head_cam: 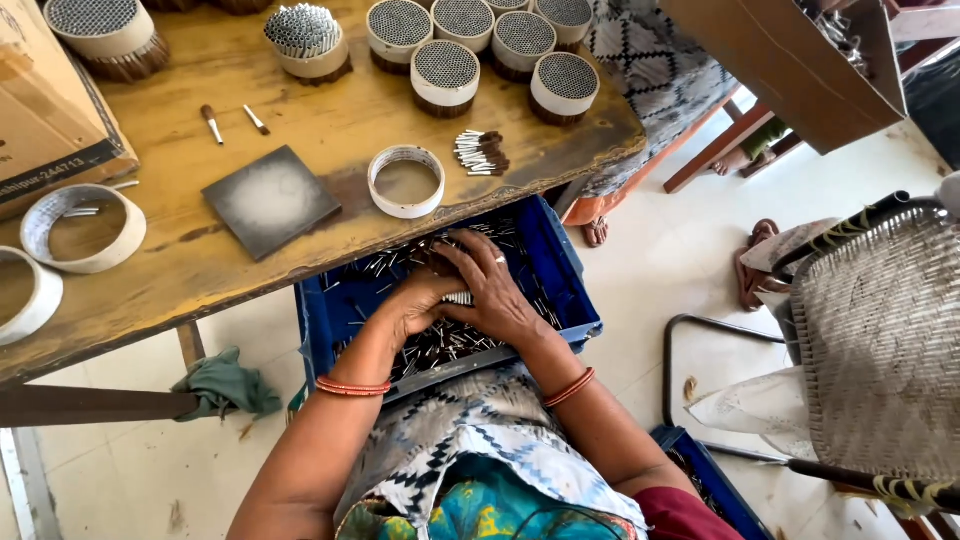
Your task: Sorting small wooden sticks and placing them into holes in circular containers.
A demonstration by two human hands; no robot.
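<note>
Head view: both hands are palm-down in the blue crate (560,290) on the lap. Left hand (415,300) fingers curled among the small metal tubes (440,345); right hand (495,290) fingers spread over them. A brown cardboard box (45,110) with a dark label strip sits far left on the tabletop (330,130)

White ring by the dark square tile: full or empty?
Empty. The white ring shows bare wooden table inside; the sticks lie beside it.
</note>
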